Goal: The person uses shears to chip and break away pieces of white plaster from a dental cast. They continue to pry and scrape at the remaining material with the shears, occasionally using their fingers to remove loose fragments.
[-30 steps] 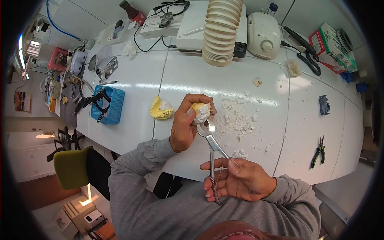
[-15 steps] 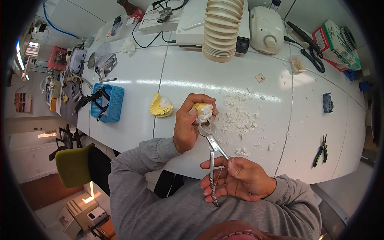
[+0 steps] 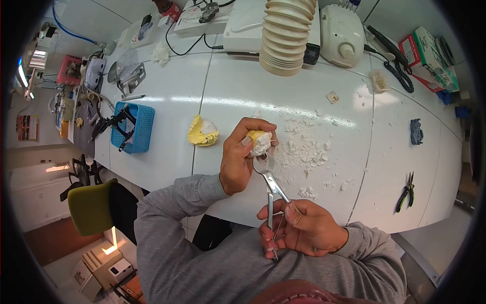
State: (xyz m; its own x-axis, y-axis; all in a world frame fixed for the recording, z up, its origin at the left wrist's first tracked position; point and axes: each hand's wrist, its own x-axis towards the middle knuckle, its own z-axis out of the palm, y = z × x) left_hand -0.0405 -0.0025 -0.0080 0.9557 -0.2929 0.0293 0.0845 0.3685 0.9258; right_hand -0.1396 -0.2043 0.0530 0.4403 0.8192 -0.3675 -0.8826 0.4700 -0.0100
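Note:
My left hand (image 3: 236, 164) is wrapped round a lump of white plaster with a yellow part (image 3: 261, 144), above the table. The curved jaws of a pair of metal plaster nippers (image 3: 272, 183) come up from below, right at the lump's lower side. My right hand (image 3: 316, 229) grips the nippers, thumb and palm on one handle and fingertips curled at the other. Left of my left hand, a yellow dental cast with a white middle (image 3: 195, 136) lies on the table.
Broken plaster bits (image 3: 306, 152) are scattered right of my left hand. Pliers (image 3: 405, 192) and a grey-blue block (image 3: 416, 131) lie farther right. A blue basket (image 3: 144, 126) holding a black frame stands at left. A ribbed hose (image 3: 286, 40) hangs over the back.
The nippers' handles have drawn slightly closer together as my right fingers curl in. My left hand still holds the lump. The whole view has shifted a little.

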